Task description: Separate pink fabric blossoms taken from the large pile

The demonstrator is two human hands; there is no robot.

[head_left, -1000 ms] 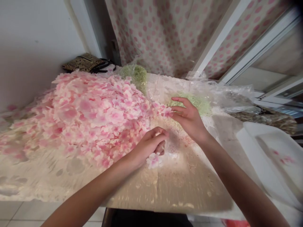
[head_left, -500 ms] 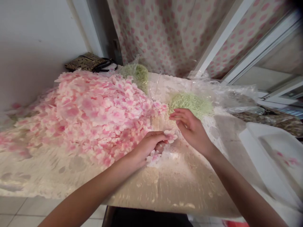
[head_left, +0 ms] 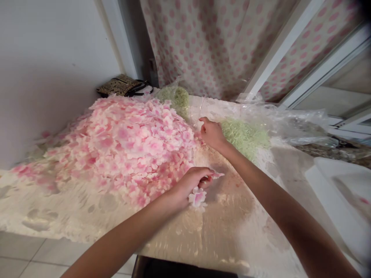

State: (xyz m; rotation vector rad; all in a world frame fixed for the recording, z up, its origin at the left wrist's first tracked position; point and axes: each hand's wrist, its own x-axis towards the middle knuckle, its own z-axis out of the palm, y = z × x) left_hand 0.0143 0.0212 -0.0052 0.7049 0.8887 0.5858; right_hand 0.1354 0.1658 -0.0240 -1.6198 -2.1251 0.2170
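Note:
A big heap of pink fabric flower petals (head_left: 124,143) covers the left half of the table. My left hand (head_left: 193,183) is closed around a few pink petals (head_left: 198,197) at the heap's near right edge. My right hand (head_left: 211,132) reaches to the heap's far right edge, fingers curled and pinching among the petals; what it holds is hidden. A mound of pale green shredded material (head_left: 245,135) lies just right of that hand.
The table carries a lace cloth under clear plastic (head_left: 220,227). A second green clump in a clear bag (head_left: 176,96) and a dark patterned pouch (head_left: 121,85) sit at the back. Crinkled plastic bags (head_left: 290,119) lie at right; a white tray (head_left: 342,193) is at far right.
My right hand moved from near my left hand back up to the far right edge of the petal heap. My left hand stayed, keeping its petals. The view shifted slightly.

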